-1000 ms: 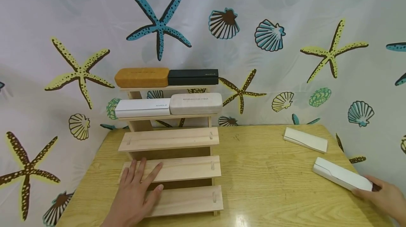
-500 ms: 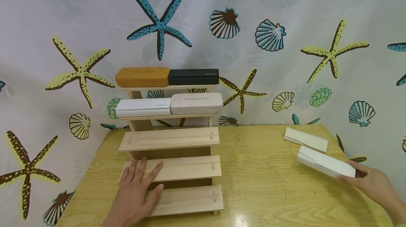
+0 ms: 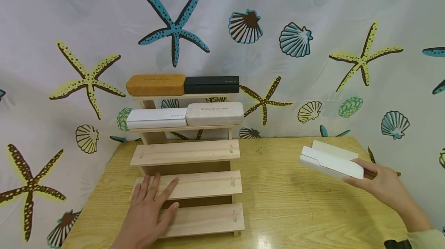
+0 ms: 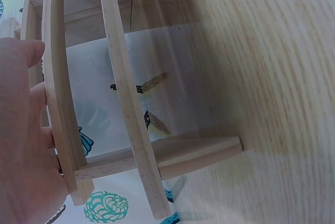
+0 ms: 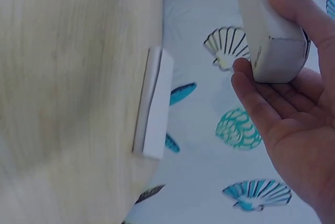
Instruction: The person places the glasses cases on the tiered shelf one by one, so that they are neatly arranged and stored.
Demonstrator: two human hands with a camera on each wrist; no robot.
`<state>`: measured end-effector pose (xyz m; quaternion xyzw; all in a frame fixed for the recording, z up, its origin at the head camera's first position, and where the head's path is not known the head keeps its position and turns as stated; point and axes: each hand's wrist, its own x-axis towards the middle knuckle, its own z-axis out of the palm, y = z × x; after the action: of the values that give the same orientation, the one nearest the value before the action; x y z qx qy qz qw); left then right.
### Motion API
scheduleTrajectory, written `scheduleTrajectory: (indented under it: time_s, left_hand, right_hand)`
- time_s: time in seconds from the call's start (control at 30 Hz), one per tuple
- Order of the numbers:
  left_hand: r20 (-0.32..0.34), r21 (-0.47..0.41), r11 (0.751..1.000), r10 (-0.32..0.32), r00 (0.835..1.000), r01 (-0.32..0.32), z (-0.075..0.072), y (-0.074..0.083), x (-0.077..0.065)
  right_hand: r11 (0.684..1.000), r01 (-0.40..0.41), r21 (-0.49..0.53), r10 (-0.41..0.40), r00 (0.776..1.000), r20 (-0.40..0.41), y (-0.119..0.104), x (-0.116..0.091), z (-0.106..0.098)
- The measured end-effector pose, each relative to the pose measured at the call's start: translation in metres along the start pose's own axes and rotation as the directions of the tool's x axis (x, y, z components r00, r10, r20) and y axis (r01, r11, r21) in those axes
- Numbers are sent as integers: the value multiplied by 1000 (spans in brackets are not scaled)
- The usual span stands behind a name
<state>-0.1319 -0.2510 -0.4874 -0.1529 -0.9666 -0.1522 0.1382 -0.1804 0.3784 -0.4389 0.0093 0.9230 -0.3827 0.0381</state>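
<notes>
My right hand (image 3: pixel 387 187) pinches one end of a long white glasses case (image 3: pixel 330 162), thumb on one side and fingers on the other. It holds the case raised over the right part of the table; in the right wrist view the white case (image 5: pixel 280 51) shows its end face. Behind it, partly covered in the head view, a second white case (image 3: pixel 335 147) lies on the table. With fingers spread, my left hand (image 3: pixel 146 212) rests on the lower steps of a wooden tiered rack (image 3: pixel 184 152). The left wrist view shows that hand (image 4: pixel 23 130) against the rack's boards.
An orange case (image 3: pixel 156 85) and a black case (image 3: pixel 212 85) sit on the rack's top tier. Below them are a white case (image 3: pixel 156 118) and a cream case (image 3: pixel 214 114). A patterned curtain (image 3: pixel 278 79) hangs behind the wooden table (image 3: pixel 278 202).
My right hand has lifted the white glasses case off the table and carried it left and farther back, now overlapping the second case in view. My left hand has stayed put.
</notes>
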Motion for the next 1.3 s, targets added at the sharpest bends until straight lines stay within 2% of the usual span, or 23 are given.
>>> scheduleTrajectory:
  time_s: [0.13, 0.33, 0.57, 0.73, 1.3]
  left_hand:
    - [-4, -4, 1000, 1, 1000, -1, 1, 0, 0]
    - [1, 1, 1000, -5, 1000, 5, 2, -1, 0]
    - [0, -5, 1000, -6, 1000, 6, 2, -1, -1]
    - [-8, -4, 1000, -1, 1000, 1, 3, -1, -1]
    - [1, -14, 1000, -8, 1000, 8, 1, -1, -1]
  right_hand:
    - [998, 53, 28, -53, 999, -2, -19, 2, 6]
    - [987, 158, 6, -158, 987, -36, -44, 8, 16]
    - [978, 209, 20, -209, 978, -21, -72, 16, 30]
    - [961, 268, 64, -269, 963, -5, -91, 22, 41]
    - [909, 380, 171, -391, 920, 35, -140, 46, 81]
